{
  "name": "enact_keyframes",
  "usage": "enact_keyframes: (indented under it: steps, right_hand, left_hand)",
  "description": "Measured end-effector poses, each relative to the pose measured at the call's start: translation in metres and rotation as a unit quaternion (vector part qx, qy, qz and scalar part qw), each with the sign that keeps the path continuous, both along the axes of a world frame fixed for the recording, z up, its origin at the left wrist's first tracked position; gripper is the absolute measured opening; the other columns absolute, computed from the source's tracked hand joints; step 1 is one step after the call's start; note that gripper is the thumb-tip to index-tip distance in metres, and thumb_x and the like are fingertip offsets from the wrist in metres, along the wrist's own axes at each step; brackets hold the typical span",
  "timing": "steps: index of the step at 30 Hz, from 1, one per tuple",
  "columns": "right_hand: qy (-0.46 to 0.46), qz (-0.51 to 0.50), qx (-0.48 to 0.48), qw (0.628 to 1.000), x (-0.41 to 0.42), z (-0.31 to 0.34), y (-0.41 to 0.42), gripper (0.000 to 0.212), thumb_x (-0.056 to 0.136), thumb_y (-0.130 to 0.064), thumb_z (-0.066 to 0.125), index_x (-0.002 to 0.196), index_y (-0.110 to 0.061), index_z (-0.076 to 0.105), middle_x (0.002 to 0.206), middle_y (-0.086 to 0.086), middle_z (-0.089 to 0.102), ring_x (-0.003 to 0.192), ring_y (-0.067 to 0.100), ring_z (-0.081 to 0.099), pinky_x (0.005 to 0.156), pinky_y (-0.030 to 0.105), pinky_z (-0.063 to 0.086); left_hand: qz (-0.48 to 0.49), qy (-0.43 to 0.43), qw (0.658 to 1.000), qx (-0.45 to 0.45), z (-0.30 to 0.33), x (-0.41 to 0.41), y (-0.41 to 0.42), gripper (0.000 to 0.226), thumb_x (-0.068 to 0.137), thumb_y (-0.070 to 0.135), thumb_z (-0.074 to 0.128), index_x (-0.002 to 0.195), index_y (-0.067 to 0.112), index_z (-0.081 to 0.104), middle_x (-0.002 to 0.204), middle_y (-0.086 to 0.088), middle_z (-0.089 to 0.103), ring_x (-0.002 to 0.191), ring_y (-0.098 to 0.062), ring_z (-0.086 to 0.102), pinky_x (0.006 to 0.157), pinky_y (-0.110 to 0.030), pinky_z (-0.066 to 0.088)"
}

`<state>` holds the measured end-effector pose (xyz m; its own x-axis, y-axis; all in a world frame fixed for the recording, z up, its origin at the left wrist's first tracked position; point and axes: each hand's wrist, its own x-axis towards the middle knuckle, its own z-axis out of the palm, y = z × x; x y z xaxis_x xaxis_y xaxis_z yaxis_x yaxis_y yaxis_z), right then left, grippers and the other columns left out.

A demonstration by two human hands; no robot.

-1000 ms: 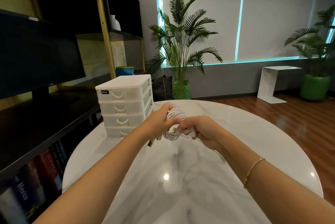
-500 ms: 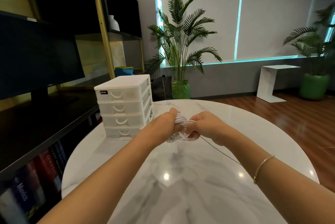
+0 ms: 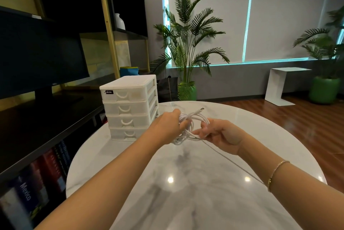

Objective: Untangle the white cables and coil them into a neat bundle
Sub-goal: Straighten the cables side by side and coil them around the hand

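The white cables (image 3: 193, 120) form a loose coil of several loops held above the round marble table (image 3: 204, 192). My left hand (image 3: 167, 127) grips the left side of the coil, fingers curled round the loops. My right hand (image 3: 221, 135) pinches a strand at the coil's lower right. One plug end sticks out at the top of the coil. A single thin strand runs from my right hand down and to the right, under my right forearm.
A white four-drawer plastic organiser (image 3: 130, 107) stands on the table's far left, close to my left hand. A black desk with a monitor (image 3: 37, 56) and bookshelves lies to the left. Potted palms (image 3: 188, 43) and a white side table (image 3: 281, 84) stand beyond.
My hands have drawn apart from a tight clump, and the coil now shows open loops between them. A plug end has come into view at the top.
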<state>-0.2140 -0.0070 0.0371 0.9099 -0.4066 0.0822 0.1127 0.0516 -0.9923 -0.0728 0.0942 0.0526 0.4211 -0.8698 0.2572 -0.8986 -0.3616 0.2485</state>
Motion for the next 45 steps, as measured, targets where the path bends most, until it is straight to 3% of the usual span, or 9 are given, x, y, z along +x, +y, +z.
enact_keyframes:
  steps: [9,13,17,21,24,29,35,41,45]
  right_hand:
    - [0.229,0.01,-0.02,0.973,-0.016,0.024,-0.023,0.021,0.079,-0.001,0.061,0.065,-0.01,0.048,0.045,-0.003,0.033,0.033,0.006,0.024,0.035,0.016,0.027]
    - [0.184,0.02,-0.087,0.979,-0.026,0.022,-0.028,0.005,0.065,-0.013,0.069,0.065,-0.01,0.065,0.065,0.003,0.064,0.066,0.015,0.059,0.071,0.027,0.047]
    - [0.029,0.031,-0.007,0.999,-0.02,0.004,-0.024,0.047,0.038,-0.035,0.092,0.069,-0.006,0.07,0.075,0.007,0.071,0.098,0.021,0.068,0.092,0.027,0.05]
    - [-0.016,-0.024,0.007,1.0,-0.008,0.003,-0.016,0.03,0.063,0.001,0.074,0.066,-0.006,0.045,0.039,-0.001,0.042,0.053,0.016,0.067,0.063,0.022,0.057]
    - [0.023,-0.024,-0.012,0.999,-0.01,0.01,-0.013,0.01,0.068,0.001,0.059,0.072,-0.002,0.05,0.035,-0.002,0.038,0.033,0.01,0.051,0.047,0.02,0.053]
    - [0.123,0.089,0.04,0.988,-0.021,0.012,-0.028,0.051,0.045,-0.002,0.085,0.091,0.002,0.063,0.042,0.003,0.042,0.026,0.006,0.035,0.03,0.013,0.034]
    - [0.269,0.129,-0.132,0.945,-0.034,0.031,-0.041,0.004,0.061,-0.011,0.07,0.065,-0.011,0.071,0.051,0.002,0.049,0.044,0.007,0.045,0.048,0.019,0.043]
    - [0.0,0.109,0.002,0.994,-0.044,0.018,-0.055,0.037,0.046,-0.03,0.09,0.071,-0.005,0.076,0.095,0.012,0.073,0.108,0.025,0.064,0.093,0.03,0.052]
    - [-0.057,0.279,0.15,0.947,-0.034,0.013,-0.059,0.031,0.087,-0.028,0.063,0.088,0.003,0.067,0.073,0.014,0.07,0.086,0.031,0.07,0.094,0.038,0.05]
  left_hand:
    - [0.022,-0.024,0.998,0.048,-0.002,0.009,-0.001,0.043,0.096,0.052,0.037,0.105,0.012,0.047,0.108,-0.016,0.059,0.086,-0.027,0.052,0.072,-0.036,0.042]
    - [0.028,0.007,0.999,0.041,0.0,0.016,0.0,0.047,0.095,0.053,0.036,0.112,0.011,0.049,0.109,-0.014,0.059,0.087,-0.024,0.053,0.076,-0.037,0.048]
    - [0.041,0.032,0.999,0.013,0.004,0.021,-0.003,0.048,0.096,0.052,0.038,0.118,0.011,0.05,0.111,-0.012,0.058,0.088,-0.024,0.053,0.073,-0.035,0.047]
    - [0.056,0.043,0.997,0.01,0.006,0.029,-0.003,0.051,0.095,0.053,0.039,0.114,0.009,0.052,0.108,-0.014,0.059,0.084,-0.022,0.05,0.068,-0.032,0.041]
    - [0.053,0.059,0.997,0.01,0.005,0.033,-0.001,0.049,0.095,0.051,0.04,0.114,0.008,0.053,0.108,-0.015,0.059,0.086,-0.023,0.052,0.069,-0.031,0.04]
    - [0.058,0.055,0.997,0.001,0.0,0.039,0.002,0.048,0.095,0.052,0.041,0.117,0.01,0.052,0.11,-0.014,0.061,0.092,-0.026,0.057,0.077,-0.035,0.047]
    - [0.089,0.049,0.994,-0.045,-0.001,0.047,0.002,0.046,0.094,0.05,0.043,0.115,0.01,0.054,0.111,-0.014,0.062,0.095,-0.029,0.057,0.08,-0.039,0.048]
    - [0.123,0.076,0.988,-0.052,0.011,0.058,0.009,0.044,0.095,0.046,0.046,0.104,0.005,0.058,0.1,-0.014,0.06,0.089,-0.027,0.055,0.074,-0.035,0.043]
    - [0.131,0.086,0.987,-0.044,0.012,0.064,0.011,0.045,0.094,0.047,0.048,0.103,0.004,0.059,0.099,-0.015,0.061,0.086,-0.025,0.053,0.069,-0.032,0.04]
